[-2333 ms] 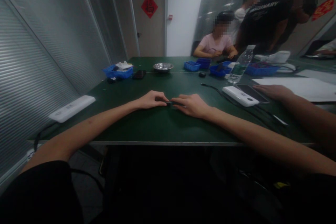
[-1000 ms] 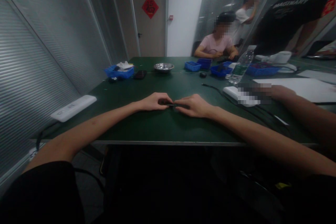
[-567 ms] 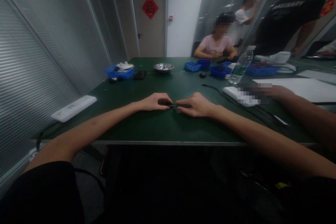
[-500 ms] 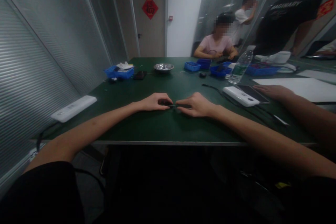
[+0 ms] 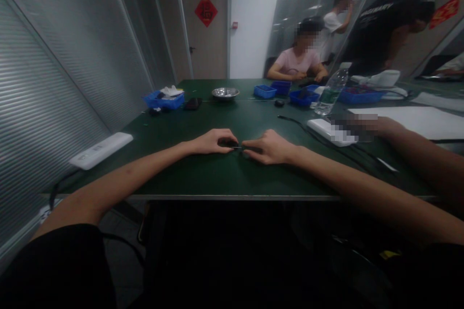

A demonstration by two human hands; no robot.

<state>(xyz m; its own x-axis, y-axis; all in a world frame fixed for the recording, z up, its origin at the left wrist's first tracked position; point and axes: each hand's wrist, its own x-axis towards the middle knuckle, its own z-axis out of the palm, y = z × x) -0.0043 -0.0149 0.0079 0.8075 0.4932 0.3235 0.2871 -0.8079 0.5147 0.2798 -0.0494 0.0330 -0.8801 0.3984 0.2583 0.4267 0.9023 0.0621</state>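
My left hand (image 5: 216, 141) rests over the green table with thumb and forefinger curled into a pinch. From its fingertips a small, thin, shiny piece (image 5: 237, 147) sticks out to the right; it is too small to name. Facing it, my right hand (image 5: 271, 148) has thumb and forefinger curved together close to the other end of that piece. A dark space shows between these two fingers, and whatever they grip is hidden or too small to make out.
On the green table (image 5: 203, 178) lie a white power strip (image 5: 103, 149) at left and another (image 5: 328, 131) with cables at right. A metal bowl (image 5: 225, 93), blue trays (image 5: 264, 91) and a bottle (image 5: 330, 91) stand farther back. A co-worker's hand (image 5: 387, 129) is at right.
My right thumb has dropped slightly from the forefinger; my left hand barely moves. The co-worker's hand at right has shifted, with blurring over it. A standing person in black has moved left.
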